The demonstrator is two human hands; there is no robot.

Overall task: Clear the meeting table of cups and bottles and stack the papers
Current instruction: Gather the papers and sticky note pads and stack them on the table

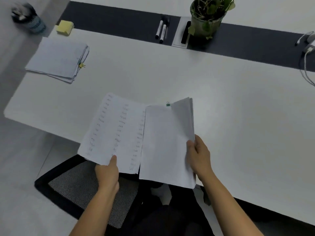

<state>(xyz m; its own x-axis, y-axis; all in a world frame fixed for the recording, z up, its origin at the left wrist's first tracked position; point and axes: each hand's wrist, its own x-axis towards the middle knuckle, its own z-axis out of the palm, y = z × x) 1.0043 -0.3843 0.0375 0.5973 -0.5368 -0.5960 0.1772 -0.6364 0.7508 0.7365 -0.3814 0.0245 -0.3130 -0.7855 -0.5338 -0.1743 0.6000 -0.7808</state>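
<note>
Left hand (107, 174) pinches a handwritten sheet (115, 130) by its bottom edge, over the near edge of the white table (221, 99). Right hand (199, 157) grips a clipped paper bundle (163, 143) just beside that sheet. Another paper pile (58, 60) lies at the far left corner, near yellow sticky notes (65, 27). Markers (161, 31) and a potted plant (208, 16) sit farther back.

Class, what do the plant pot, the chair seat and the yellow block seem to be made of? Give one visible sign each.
Plant pot: clear glass or plastic; stems and roots show through. Chair seat: woven mesh, matte; fine grid texture. Yellow block: probably a paper note pad; matte, square-edged.
</note>
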